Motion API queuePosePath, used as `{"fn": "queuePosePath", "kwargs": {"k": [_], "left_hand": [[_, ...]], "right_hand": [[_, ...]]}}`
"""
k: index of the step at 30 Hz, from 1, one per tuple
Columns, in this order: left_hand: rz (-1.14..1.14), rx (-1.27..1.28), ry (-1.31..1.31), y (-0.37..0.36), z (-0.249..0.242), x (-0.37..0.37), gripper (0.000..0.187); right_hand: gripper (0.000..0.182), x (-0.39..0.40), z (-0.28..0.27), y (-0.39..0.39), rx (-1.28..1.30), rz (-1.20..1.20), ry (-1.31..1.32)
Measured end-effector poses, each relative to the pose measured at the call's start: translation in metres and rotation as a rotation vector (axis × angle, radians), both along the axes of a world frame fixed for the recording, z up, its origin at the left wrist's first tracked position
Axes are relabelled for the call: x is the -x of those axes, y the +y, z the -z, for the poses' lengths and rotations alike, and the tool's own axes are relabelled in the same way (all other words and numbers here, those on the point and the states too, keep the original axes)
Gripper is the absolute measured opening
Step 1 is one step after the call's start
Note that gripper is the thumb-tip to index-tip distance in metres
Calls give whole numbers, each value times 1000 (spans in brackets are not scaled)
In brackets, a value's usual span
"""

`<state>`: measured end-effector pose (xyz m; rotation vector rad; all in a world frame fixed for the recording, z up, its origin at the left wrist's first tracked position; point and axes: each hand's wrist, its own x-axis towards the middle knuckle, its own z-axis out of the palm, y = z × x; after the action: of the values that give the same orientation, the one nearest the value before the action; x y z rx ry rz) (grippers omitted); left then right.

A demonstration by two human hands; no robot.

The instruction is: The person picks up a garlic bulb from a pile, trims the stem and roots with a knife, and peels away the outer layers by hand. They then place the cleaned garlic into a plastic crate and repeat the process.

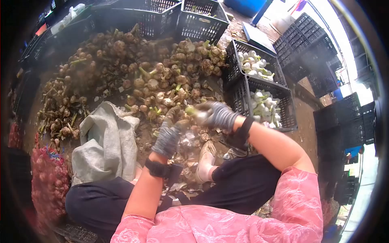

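Note:
My right hand, in a grey knit glove and smeared by motion, is closed on a garlic bulb; a pale green end of the garlic shows at its left side. Close by on the left is my left hand, gloved too, with fingers curled; what lies in them is hard to make out. Both hands are over the near edge of a large heap of brown, unpeeled garlic. Loose papery skins litter the ground below, between my feet.
Two black crates of clean white garlic stand at the right. More black crates line the back. A grey-white sack lies by my left knee, with a red mesh bag of garlic beyond. Stacked crates rise at far right.

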<state>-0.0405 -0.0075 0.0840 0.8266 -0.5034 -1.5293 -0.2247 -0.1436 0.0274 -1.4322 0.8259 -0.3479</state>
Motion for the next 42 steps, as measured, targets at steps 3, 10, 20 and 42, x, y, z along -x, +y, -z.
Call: {"fn": "queuePosePath", "kwargs": {"k": [3, 10, 20, 42], "left_hand": [[-41, -123, -8, -11, 41, -9, 28], [-207, -309, -21, -23, 87, 2, 17], [-133, -464, -225, -55, 151, -17, 23], [-121, 140, -176, -69, 52, 6, 69]], "right_hand": [[20, 66, -60, -68, -562, 628, -310], [15, 135, -73, -160, 77, 821, 423], [66, 9, 40, -275, 632, 277, 1036], [46, -43, -55, -19, -439, 366, -62]]}}
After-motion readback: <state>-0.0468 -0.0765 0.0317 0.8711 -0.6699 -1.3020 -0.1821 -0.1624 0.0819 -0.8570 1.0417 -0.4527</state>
